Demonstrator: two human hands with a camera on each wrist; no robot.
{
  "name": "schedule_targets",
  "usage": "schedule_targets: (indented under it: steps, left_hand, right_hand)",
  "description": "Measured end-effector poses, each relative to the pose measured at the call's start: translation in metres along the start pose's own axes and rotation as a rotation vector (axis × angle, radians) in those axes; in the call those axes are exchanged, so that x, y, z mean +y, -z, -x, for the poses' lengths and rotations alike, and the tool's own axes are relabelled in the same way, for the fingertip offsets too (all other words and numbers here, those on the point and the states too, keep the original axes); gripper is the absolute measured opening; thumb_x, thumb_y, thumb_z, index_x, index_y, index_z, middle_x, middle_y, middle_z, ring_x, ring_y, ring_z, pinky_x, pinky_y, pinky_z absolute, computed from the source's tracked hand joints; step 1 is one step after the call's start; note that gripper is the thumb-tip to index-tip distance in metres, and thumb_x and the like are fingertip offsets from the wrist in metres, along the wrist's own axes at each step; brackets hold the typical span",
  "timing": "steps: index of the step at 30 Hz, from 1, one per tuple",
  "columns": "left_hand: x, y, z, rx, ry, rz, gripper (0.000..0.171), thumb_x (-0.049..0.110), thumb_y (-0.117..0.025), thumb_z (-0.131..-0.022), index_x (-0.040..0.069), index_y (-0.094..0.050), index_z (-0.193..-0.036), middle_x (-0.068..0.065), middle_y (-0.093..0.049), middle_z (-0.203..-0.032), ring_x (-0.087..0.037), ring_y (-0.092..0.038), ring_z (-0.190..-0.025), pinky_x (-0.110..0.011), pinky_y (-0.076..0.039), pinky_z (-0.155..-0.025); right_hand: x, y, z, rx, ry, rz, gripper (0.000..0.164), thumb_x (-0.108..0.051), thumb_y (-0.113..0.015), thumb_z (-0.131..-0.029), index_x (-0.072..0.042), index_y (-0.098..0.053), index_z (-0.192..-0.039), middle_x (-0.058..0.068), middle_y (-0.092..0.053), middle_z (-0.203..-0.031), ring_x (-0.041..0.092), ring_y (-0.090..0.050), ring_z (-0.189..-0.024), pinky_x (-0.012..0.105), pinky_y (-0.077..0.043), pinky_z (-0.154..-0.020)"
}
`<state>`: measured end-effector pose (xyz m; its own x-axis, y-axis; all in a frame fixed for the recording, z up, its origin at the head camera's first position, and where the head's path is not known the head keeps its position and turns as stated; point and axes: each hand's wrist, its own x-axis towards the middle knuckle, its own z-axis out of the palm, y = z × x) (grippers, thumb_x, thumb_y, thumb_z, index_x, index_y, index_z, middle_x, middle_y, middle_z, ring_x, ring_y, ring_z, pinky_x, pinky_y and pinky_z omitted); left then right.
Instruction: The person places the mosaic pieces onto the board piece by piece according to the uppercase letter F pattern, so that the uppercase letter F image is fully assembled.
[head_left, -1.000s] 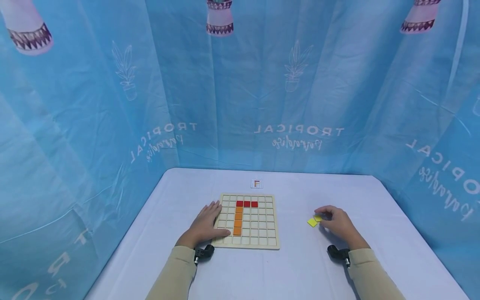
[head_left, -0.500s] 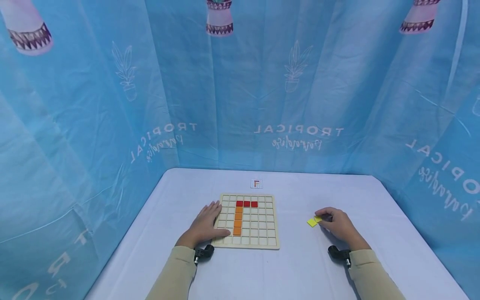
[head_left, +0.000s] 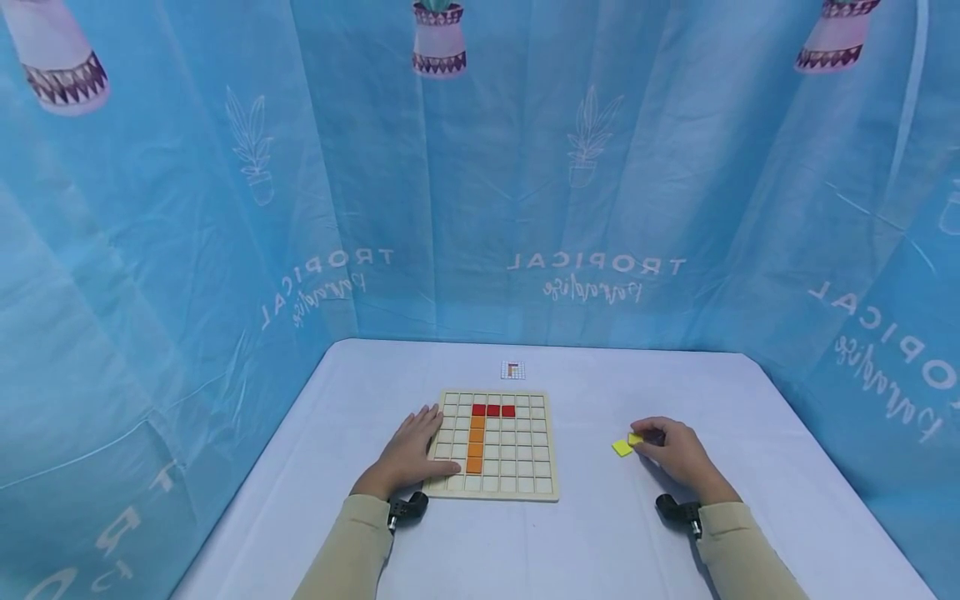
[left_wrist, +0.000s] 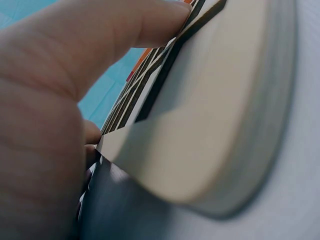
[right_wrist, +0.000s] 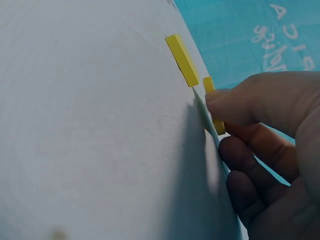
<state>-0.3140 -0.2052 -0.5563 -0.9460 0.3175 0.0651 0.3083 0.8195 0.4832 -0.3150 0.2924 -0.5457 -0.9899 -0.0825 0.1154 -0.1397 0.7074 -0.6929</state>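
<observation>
My left hand (head_left: 411,450) rests on the left side of a pale wooden grid board (head_left: 517,498), its fingers straight along the edge. The thumb lies over the lower-left squares, as the left wrist view also shows. Set in the board are a short row of red tiles (head_left: 492,411) and a column of orange tiles (head_left: 476,443) under its left end. To the right of the board, my right hand (head_left: 678,454) pinches a yellow tile (right_wrist: 208,83) between thumb and fingers, low over the cloth. A second yellow tile (right_wrist: 182,60) lies flat just beside it.
Behind the board lies a small printed card (head_left: 513,370) with a coloured grid pattern. White cloth (head_left: 585,533) covers the table, and blue printed curtains (head_left: 480,183) surround its back and sides.
The right thumb has come in closer against the yellow tile. The other yellow tile has shifted very slightly left. My left hand stays in place on the board, while the head view tilts a little.
</observation>
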Motion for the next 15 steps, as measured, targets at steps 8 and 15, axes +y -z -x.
schedule_targets:
  steps: [8, 15]
  left_hand:
    - [-0.0007, -0.0014, -0.001, 0.005, 0.005, -0.003, 0.121, 0.076, -0.074, -0.076, 0.0, -0.036, -0.163, -0.011, -0.026, -0.171, -0.028, -0.013, -0.159, -0.048, -0.011, -0.127]
    - [-0.0014, -0.0005, -0.0007, 0.005, 0.005, 0.014, 0.12, 0.075, -0.075, -0.077, 0.001, -0.036, -0.163, -0.011, -0.027, -0.171, -0.028, -0.014, -0.159, -0.048, -0.011, -0.127]
  right_hand:
    - [-0.0017, 0.001, -0.0005, 0.017, -0.019, -0.021, 0.034, -0.008, -0.08, -0.094, -0.004, -0.072, -0.127, 0.009, -0.071, -0.116, 0.027, -0.065, -0.102, 0.05, -0.057, -0.092]
    - [-0.0058, 0.0006, -0.0046, 0.025, -0.006, -0.036, 0.034, -0.009, -0.079, -0.095, -0.004, -0.071, -0.128, 0.012, -0.07, -0.12, 0.033, -0.066, -0.11, 0.053, -0.056, -0.095]
